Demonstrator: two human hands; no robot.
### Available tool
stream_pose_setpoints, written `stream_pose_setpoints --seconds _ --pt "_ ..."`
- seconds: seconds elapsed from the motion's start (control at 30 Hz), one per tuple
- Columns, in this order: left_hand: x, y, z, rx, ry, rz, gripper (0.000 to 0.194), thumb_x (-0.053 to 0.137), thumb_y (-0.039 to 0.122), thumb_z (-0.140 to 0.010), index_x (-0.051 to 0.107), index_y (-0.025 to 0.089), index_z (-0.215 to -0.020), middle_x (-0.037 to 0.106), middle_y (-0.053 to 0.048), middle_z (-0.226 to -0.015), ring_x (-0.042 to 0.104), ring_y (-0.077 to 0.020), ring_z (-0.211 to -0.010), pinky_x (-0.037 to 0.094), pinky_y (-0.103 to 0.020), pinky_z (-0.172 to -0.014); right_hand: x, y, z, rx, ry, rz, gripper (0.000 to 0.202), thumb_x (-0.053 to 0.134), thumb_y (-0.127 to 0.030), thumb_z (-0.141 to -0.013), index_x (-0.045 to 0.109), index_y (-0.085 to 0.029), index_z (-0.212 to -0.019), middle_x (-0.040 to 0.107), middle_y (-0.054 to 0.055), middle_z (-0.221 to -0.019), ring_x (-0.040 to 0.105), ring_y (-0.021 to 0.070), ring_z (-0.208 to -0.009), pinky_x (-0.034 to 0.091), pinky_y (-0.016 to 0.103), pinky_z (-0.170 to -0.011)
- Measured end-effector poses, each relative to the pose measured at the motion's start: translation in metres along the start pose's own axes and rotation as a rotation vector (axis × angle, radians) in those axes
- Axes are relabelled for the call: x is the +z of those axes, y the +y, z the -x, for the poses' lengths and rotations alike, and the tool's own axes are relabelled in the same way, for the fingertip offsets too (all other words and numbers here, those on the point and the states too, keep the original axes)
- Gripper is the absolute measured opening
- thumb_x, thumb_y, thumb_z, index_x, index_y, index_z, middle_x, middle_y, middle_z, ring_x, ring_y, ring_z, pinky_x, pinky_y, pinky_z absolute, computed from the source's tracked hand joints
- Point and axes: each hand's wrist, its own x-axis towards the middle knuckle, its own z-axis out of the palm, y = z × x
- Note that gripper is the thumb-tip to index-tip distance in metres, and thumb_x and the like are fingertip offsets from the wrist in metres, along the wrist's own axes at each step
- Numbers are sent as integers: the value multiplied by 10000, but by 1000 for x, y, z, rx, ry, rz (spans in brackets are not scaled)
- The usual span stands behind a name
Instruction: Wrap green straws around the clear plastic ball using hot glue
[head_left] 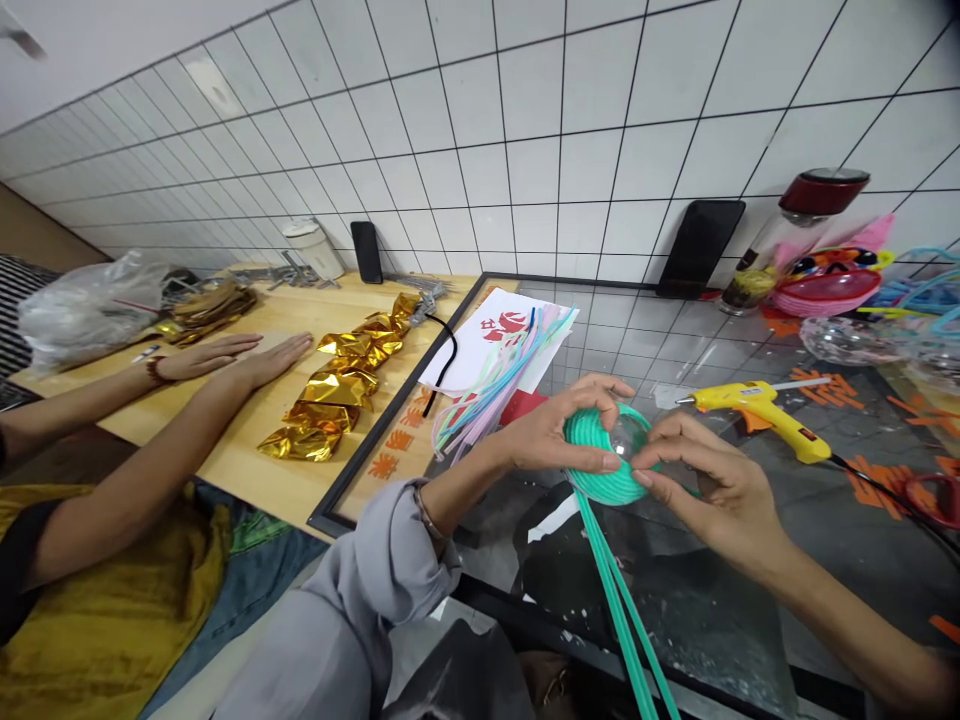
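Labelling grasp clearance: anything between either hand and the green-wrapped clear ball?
Nothing visible. The left hand grips the ball directly, and the right hand's fingertips are at its side. The loose green strands hang below, and the yellow glue gun lies off to the right, clear of both gaps.

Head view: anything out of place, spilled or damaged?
Mildly odd: the yellow glue gun lies on its side with no stand visible, its nozzle close to the right hand. No spill or damage stands out.
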Motion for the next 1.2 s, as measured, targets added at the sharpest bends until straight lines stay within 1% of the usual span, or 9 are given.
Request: stream_pose_setpoints --seconds 0.17,0.33,0.43,0.57,0.63,0.7,0.87,1.0,1.2 --pt "2 -1 0 0 7 -7 311 804 323 -753 542 208 -875 518 -126 -1349 462 -322 -1387 357 -507 -1145 6 -1 4 32 72 -26 71 699 -195 -874 708 -253 -835 585 2 -805 581 138 -734 469 256 -625" --pt "2 0 1 -10 9 -8 318 803 326 -756 536 206 -882 512 -129 -1364 461 -334 -1390 353 -526 -1147 10 1 6 26 74 -13 94 685 -173 -885 696 -265 -871 571 -4 -826 579 134 -759 473 249 -656" --pt "2 1 1 -11 5 -9 300 791 301 -772 530 210 -888 508 -126 -1366 442 -325 -1408 344 -524 -1157 12 4 10 37 116 10 114 687 -202 -889 681 -284 -969 565 14 -954 594 156 -902 496 267 -770" --pt "2 2 2 7 4 -10 296 793 281 -772 533 215 -897 504 -122 -1361 425 -311 -1422 334 -516 -1171 14 10 13 101 159 50 275 711 -288 -872 638 -313 -1136 542 51 -1186 551 234 -1164 466 369 -988" --pt "2 2 1 9 7 -12 295 792 289 -774 534 216 -897 512 -121 -1350 421 -310 -1426 330 -513 -1177 13 12 13 133 146 50 365 722 -339 -865 612 -322 -1213 532 66 -1268 517 266 -1244 437 422 -1055" --pt "2 2 1 16 -1 -19 287 786 297 -781 537 217 -899 510 -117 -1353 421 -308 -1427 331 -508 -1179 12 14 11 155 109 21 435 723 -393 -866 588 -325 -1274 531 75 -1321 504 280 -1282 429 456 -1084" --pt "2 -1 1 65 -10 -27 294 793 317 -782 557 225 -931 507 -109 -1353 434 -301 -1412 334 -498 -1180 12 15 8 187 26 -87 540 733 -449 -856 552 -319 -1349 525 87 -1396 486 288 -1356 411 487 -1142" --pt "2 -3 1 36 5 -14 323 805 351 -776 561 219 -941 494 -120 -1373 450 -303 -1398 356 -509 -1171 13 14 8 210 -9 -112 574 743 -446 -845 539 -312 -1364 522 93 -1426 466 303 -1396 411 497 -1152" --pt "3 -4 2 47 5 0 321 816 334 -770 573 216 -944 494 -119 -1370 451 -301 -1390 347 -512 -1172 15 15 6 253 3 -152 585 777 -442 -802 542 -302 -1319 522 93 -1418 473 302 -1383 394 494 -1159"
